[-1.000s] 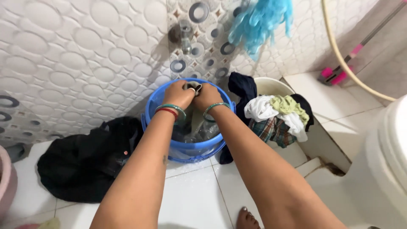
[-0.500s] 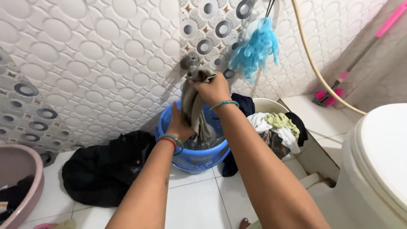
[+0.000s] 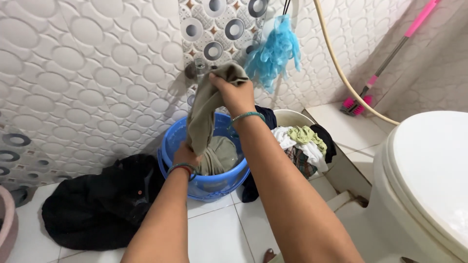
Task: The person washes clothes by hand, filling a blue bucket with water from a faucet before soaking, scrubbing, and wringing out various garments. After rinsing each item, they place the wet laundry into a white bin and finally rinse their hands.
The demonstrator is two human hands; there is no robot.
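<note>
While the right hand [image 3: 233, 92] is pinching the top end of the wet olive-grey cloth garment [image 3: 204, 114] up near the wall tap [image 3: 199, 69], the left hand [image 3: 185, 156] is closing around the garment lower down, just above the round blue plastic bucket [image 3: 204, 182]. Both hands are gripping it; the bottom end is trailing into the bucket water.

Risks as I'm reading them:
- Soaked fabric is heavy and slick, and the right hand is holding only a small bunch of it, so the garment could slip and drop back in, splashing.
- Water running off the garment could miss the bucket rim and land on the white tiled floor [image 3: 214, 234], which is looking glossy near the bare foot [image 3: 267, 255]; slipping hazard.
- Drips swinging right could wet the pile of mixed clothes in the white tub [image 3: 302, 141], which is sitting just beside the bucket.
- Dark black heap of cloth [image 3: 97, 204] is lying on the floor left of the bucket, touching it; a splash would reach it too.
- Raised right hand is near the tap; knuckles could knock it.
</note>
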